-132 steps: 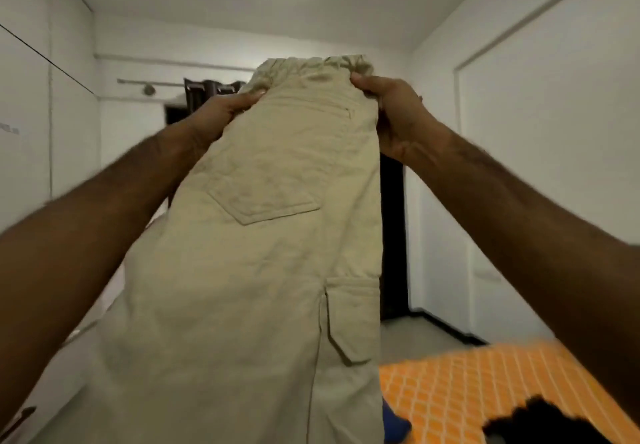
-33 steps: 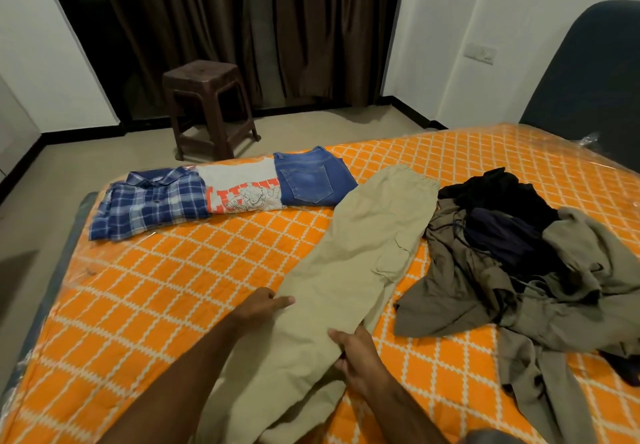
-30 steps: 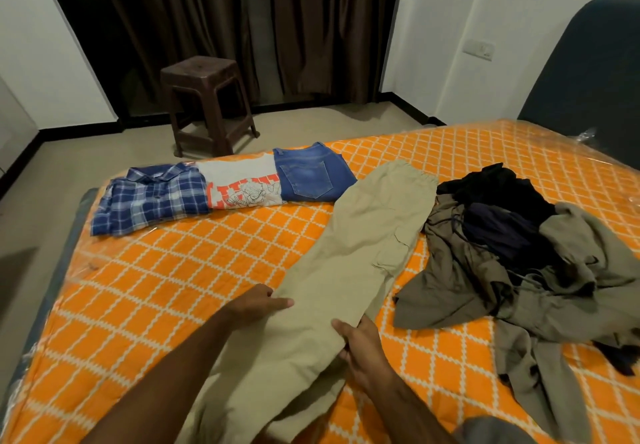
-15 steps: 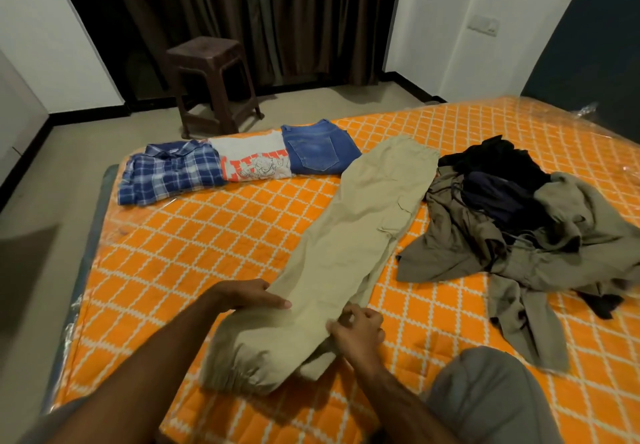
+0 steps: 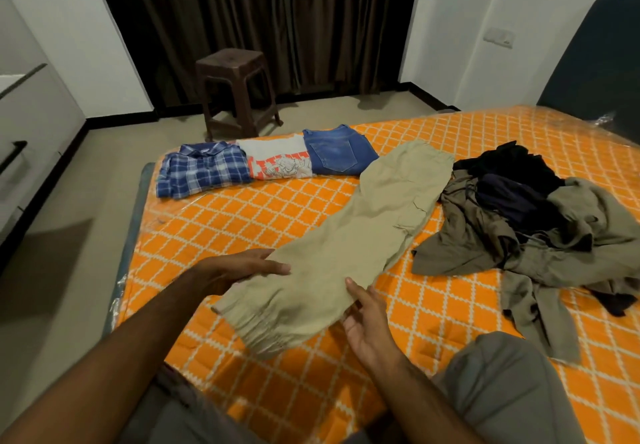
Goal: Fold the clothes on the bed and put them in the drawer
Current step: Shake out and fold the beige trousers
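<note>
Head view: long beige cotton cargo trousers lie diagonally on the orange lattice-patterned bed, cuffs at 6 o'clock. Left hand rests flat, fingers together; right hand lies relaxed, fingers loosely spread, touching the hem. Best to carry cuffs toward the 1 o'clock waistband, edges aligned. No drawer is visible

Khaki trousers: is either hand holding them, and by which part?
Neither hand grips the khaki trousers. The left hand and right hand lie open against the lower legs, near the cuffs.
</note>
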A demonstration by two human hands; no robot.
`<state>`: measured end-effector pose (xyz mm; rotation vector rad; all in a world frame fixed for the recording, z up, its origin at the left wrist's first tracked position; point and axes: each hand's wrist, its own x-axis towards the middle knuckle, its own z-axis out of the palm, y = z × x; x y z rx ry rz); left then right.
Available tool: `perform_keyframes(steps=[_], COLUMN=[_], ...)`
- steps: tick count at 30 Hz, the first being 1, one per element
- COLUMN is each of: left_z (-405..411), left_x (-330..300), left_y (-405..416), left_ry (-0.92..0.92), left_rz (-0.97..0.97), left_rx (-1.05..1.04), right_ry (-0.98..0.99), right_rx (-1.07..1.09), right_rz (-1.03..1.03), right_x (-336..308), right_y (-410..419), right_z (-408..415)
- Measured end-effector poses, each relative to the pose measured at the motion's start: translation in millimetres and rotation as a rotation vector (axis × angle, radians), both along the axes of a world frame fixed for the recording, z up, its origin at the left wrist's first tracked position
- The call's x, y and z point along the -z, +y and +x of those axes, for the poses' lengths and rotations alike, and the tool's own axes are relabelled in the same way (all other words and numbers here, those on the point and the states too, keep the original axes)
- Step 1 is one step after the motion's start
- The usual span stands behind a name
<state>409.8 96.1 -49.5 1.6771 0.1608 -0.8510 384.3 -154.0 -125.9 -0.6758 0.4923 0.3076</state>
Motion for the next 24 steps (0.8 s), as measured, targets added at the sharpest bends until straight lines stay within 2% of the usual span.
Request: perform_keyframes(steps=[2,4,7,10,12,13,14,15,16,17,18,20,22,24], left_z=[-7.6,-16.1,-31.5,-41.4,-43.4,-44.4,-44.6,-45.0,-44.1,-42.2,-41.3,-40.1,-39.1,-42.4], left_x=[0.4,8.8,24.2,22.1,17.3,13.9,8.9,6.3,5.3,5.3,4.3,1.3,0.4,-2.3], left_y=[3.6,10.0,18.5,16.7,12.1,9.8,6.5,4.3,2.0,0.2,-2.5,-12.7,-24.5,-31.6], left_ry=[-0.023,0.075,0.159,0.198,0.197,0.19,0.173,0.16,0.139,0.13,0.124,0.107,0.077,0.058], left_rz=[0.159,0.192,0.265,0.294,0.271,0.254,0.236,0.226,0.216,0.206,0.188,0.128,0.061,-0.008], left_rx=[0.007,-0.015,0.02,0.007,-0.042,-0.074,-0.109,-0.142,-0.173,-0.191,-0.202,-0.224,-0.315,-0.422], right_ry=[0.09,0.168,0.21,0.14,-0.009,-0.131,-0.296,-0.492,-0.689,-0.832,-0.907,-0.979,-1.079,-1.13], right_rx=[-0.13,-0.341,-0.448,-0.464,-0.486,-0.51,-0.525,-0.534,-0.558,-0.62,-0.694,-0.771,-0.662,-0.614], right_rz=[0.062,0.073,-0.076,-0.328,-0.709,-0.992,-1.273,-1.469,-1.535,-1.515,-1.471,-1.511,-1.746,-1.875], right_x=[-1.2,-0.5,8.0,6.5,5.7,4.4,2.9,-3.4,-9.6,-16.0,-20.6,-23.5,-23.2,-28.3], right_y=[9.2,19.3,30.4,37.5,33.7,29.5,25.5,22.6,22.7,24.6,28.9,37.2,42.1,41.6], right_z=[-15.6,-34.7,-47.6,-51.1,-59.6,-64.8,-67.4,-71.6,-74.0,-75.2,-75.3,-71.5,-61.8,-53.3])
